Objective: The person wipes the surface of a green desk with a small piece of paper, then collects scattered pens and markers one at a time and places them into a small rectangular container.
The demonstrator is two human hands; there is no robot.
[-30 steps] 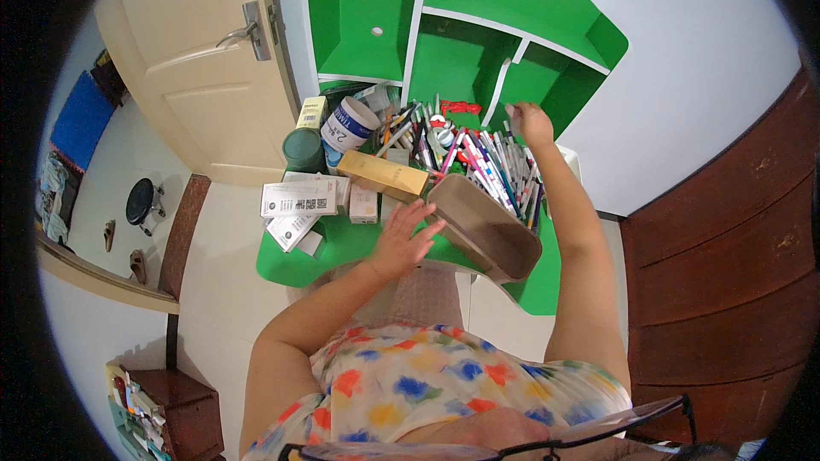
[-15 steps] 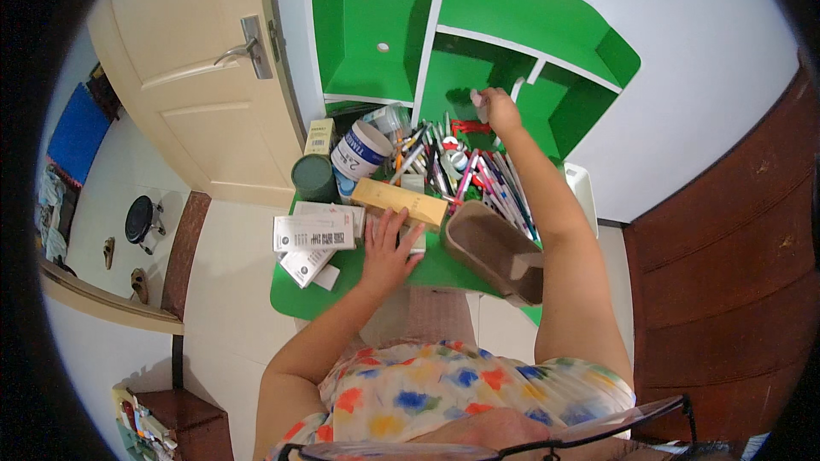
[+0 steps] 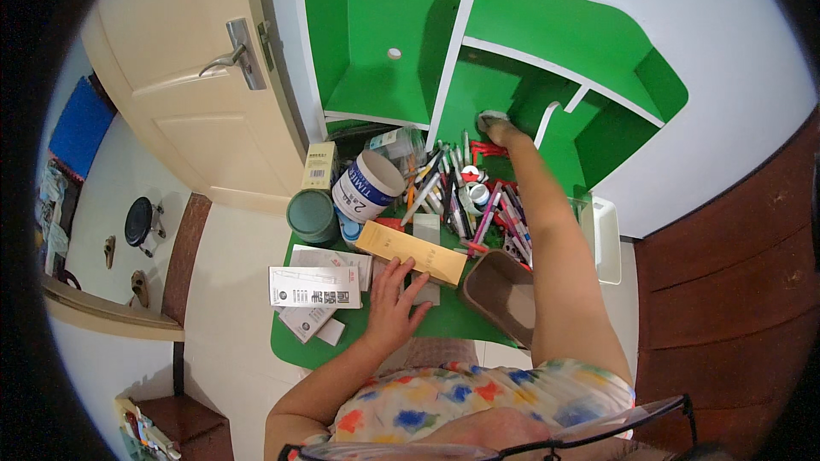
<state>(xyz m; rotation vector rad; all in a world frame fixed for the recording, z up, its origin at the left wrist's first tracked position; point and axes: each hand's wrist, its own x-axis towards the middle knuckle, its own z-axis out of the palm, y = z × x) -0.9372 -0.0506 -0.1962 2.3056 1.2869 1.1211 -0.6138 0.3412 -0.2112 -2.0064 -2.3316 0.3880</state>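
From where I stand, the right hand [image 3: 500, 130] grips a pale wad [image 3: 490, 117] inside the shelf [image 3: 474, 90], in its lower middle bay; the left hand [image 3: 391, 312], fingers spread, rests against the gold box [image 3: 410, 253]. I'd use short, flat strokes — that forearm hangs over the pens [image 3: 457, 188]. White dividers [image 3: 453, 55] limit sideways reach — green desk [image 3: 453, 321] shows between left hand and bin [image 3: 489, 284], which sits by the front edge.

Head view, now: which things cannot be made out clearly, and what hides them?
In the head view:
- Right hand: with the whitish item, too small and blurred to tell the grip.
- Tan bin: right end hidden behind the right forearm.
- Pens: their right-hand extent is hidden by that forearm.
- Pale thing: partly covered by the golden box.
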